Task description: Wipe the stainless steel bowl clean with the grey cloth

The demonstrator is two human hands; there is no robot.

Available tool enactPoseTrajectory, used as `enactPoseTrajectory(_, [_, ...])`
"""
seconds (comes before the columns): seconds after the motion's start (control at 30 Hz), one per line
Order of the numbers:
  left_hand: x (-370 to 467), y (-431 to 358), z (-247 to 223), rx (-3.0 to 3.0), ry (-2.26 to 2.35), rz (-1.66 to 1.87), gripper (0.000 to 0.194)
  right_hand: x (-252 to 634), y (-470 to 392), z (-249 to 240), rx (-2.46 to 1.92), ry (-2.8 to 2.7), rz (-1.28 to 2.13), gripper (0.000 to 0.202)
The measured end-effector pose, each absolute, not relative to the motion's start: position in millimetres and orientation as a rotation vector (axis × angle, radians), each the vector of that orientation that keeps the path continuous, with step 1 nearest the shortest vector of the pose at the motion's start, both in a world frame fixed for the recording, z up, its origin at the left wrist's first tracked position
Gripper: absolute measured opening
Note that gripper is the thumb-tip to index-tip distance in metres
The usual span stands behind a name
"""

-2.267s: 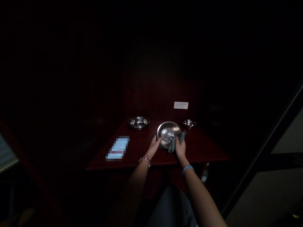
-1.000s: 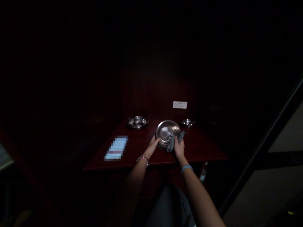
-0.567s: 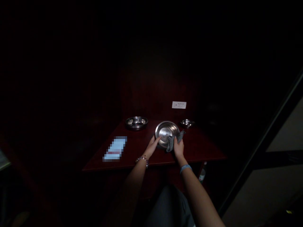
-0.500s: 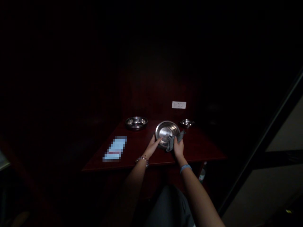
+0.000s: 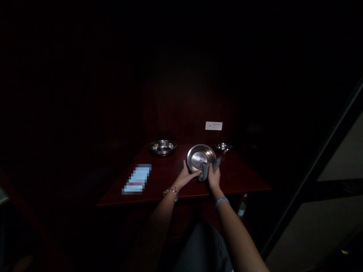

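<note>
A shiny steel bowl (image 5: 199, 155) is held tilted above the dark red table (image 5: 167, 185), its inside facing me. My left hand (image 5: 185, 176) grips its lower left side, with the thumb stretched along the near rim. In my right hand (image 5: 213, 176) is a grey cloth (image 5: 204, 172), pinched over the bowl's lower right rim. The fingers of that hand under the bowl are hidden.
A wide steel dish (image 5: 163, 147) stands at the table's back left, a smaller steel dish (image 5: 224, 147) at the back right. A blurred-out light blue item (image 5: 137, 179) lies at the left. A white socket panel (image 5: 213, 125) is on the wall; a bottle (image 5: 242, 209) stands below the table.
My left thumb has moved from inside the bowl down to its near rim, close to the cloth. The bowl has shifted very slightly to the right.
</note>
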State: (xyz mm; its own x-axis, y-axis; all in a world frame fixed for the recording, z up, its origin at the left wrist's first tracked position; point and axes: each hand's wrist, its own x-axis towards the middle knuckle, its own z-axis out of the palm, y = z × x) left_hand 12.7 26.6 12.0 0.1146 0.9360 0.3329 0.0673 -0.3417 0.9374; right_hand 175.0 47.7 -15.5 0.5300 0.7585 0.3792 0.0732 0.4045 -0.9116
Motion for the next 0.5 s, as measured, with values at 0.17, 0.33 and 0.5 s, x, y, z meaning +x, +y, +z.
enactPoseTrajectory(0.17, [11.9,28.3,8.5,1.649,1.024,1.316,0.109,174.7,46.7,-14.1,-1.097,-0.925,0.528,0.047])
enactPoseTrajectory(0.33, [9.1,37.4,2.5,1.752,1.042,1.323,0.090,172.8,44.7,-13.2,-1.082,-0.948,0.507,0.048])
enactPoseTrajectory(0.5, [9.3,45.6,1.0,1.694,1.023,1.324,0.077,170.8,43.8,-12.9,-1.082,-0.977,0.511,0.049])
